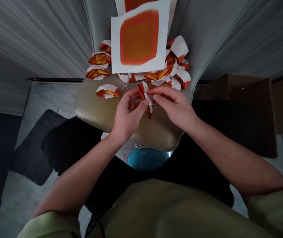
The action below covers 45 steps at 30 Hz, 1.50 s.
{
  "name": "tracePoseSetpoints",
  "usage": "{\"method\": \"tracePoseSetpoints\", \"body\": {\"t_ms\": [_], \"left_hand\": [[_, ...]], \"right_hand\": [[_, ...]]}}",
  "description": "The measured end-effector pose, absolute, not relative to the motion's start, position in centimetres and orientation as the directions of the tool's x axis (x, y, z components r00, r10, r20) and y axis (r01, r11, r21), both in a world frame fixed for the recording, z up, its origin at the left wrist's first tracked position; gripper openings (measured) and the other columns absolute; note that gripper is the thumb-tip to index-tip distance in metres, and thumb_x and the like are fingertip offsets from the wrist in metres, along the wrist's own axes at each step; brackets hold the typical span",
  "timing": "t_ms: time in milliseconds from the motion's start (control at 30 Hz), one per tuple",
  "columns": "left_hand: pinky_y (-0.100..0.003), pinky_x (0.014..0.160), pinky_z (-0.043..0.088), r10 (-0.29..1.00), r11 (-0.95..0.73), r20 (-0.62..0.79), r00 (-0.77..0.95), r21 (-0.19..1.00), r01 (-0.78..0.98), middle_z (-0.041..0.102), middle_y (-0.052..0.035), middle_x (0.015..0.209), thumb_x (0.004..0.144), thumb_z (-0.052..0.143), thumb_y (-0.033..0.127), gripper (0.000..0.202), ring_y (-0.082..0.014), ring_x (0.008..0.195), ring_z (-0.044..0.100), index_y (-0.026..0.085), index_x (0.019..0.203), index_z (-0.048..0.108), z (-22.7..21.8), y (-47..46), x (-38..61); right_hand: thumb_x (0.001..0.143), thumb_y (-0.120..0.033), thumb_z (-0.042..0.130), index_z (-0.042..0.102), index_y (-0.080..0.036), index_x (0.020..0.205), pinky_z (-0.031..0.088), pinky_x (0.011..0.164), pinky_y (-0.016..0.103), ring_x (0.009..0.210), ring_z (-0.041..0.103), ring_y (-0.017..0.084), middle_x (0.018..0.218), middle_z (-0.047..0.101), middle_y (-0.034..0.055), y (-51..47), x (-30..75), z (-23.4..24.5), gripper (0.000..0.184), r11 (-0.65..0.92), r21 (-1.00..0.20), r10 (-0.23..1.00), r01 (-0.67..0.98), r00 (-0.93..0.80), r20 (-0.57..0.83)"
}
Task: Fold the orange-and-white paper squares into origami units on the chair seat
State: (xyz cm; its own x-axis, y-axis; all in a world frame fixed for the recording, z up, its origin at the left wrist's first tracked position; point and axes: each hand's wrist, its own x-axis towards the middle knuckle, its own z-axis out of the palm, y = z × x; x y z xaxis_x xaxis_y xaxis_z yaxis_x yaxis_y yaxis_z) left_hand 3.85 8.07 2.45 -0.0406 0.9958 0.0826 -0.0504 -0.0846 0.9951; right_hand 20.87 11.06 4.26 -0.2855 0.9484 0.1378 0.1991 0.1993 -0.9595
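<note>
- The left hand [126,115] pinches a folded piece [146,99], orange and white, between thumb and fingers, holding it tilted above the middle of the seat [94,107].
- The right hand [179,105], also above the seat, has its fingertips at the piece's white side; whether they grip or only touch it, one cannot tell.
- A thin white loop [124,89] lies on the seat, with one folded paper [108,91] beside it.
- A sheet [140,36] with an orange square covers the middle of the seat's far end.
- Other folded papers lie at the seat's far left; a pile [179,67] sits at its far right.
- A mat [42,142] lies left of the seat, a box [250,109] right of it.
</note>
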Motion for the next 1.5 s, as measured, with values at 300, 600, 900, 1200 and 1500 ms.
{"method": "tracePoseSetpoints", "body": {"t_ms": [300,600,900,1200,1500], "left_hand": [[-0.033,0.081,0.063,0.995,-0.017,0.019,-0.095,1.0,0.018,0.077,-0.0046,0.108,0.093,0.065,0.033,0.032,-0.023,0.105,0.075,0.025,0.124,0.063,2.9,8.4,3.5],[-0.025,0.072,0.06,0.969,-0.158,0.175,-0.172,0.981,0.111,0.072,-0.0032,0.111,0.092,0.072,0.042,0.028,-0.0147,0.088,0.074,0.025,0.11,0.057,2.8,7.9,4.0],[-0.028,0.076,0.058,0.978,-0.205,0.208,-0.022,0.974,0.095,0.063,-0.0058,0.125,0.082,0.081,0.044,0.05,-0.0127,0.083,0.069,0.027,0.119,0.052,2.8,7.1,4.6],[-0.032,0.085,0.055,0.935,-0.316,0.35,-0.059,0.896,0.311,0.063,-0.006,0.118,0.09,0.068,0.026,0.037,-0.0181,0.1,0.066,0.025,0.123,0.051,2.0,7.4,4.0],[-0.04,0.111,0.051,0.861,-0.449,0.488,0.145,0.594,0.667,0.063,-0.0112,0.14,0.082,0.06,0.01,0.048,-0.024,0.13,0.061,0.022,0.127,0.053,2.2,7.6,3.1]], "right_hand": [[0.085,-0.063,0.073,0.072,-0.026,0.097,0.058,0.067,0.031,0.074,0.067,0.015,0.088,0.072,0.0001,11.1,20.9,4.2,0.039,0.005,-1.0,0.962,0.01,-0.274,0.002],[0.078,-0.064,0.079,0.075,-0.022,0.09,0.058,0.07,0.029,0.075,0.066,0.014,0.086,0.072,-0.0004,10.7,20.3,4.6,0.043,0.026,-0.999,0.952,-0.042,-0.305,0.037],[0.082,-0.062,0.076,0.075,-0.024,0.089,0.057,0.069,0.03,0.075,0.065,0.015,0.08,0.07,-0.0009,10.7,20.6,4.9,0.039,0.126,-0.99,0.961,0.057,-0.256,0.107],[0.088,-0.049,0.072,0.072,-0.023,0.09,0.053,0.069,0.031,0.076,0.064,0.016,0.084,0.07,0.0003,10.9,20.2,4.3,0.025,0.185,-0.966,0.95,0.178,-0.283,0.13],[0.089,-0.031,0.058,0.06,-0.022,0.073,0.042,0.062,0.03,0.068,0.054,0.014,0.068,0.06,-0.003,10.6,18.9,2.9,0.018,0.171,-0.954,0.963,0.247,-0.246,0.109]]}}
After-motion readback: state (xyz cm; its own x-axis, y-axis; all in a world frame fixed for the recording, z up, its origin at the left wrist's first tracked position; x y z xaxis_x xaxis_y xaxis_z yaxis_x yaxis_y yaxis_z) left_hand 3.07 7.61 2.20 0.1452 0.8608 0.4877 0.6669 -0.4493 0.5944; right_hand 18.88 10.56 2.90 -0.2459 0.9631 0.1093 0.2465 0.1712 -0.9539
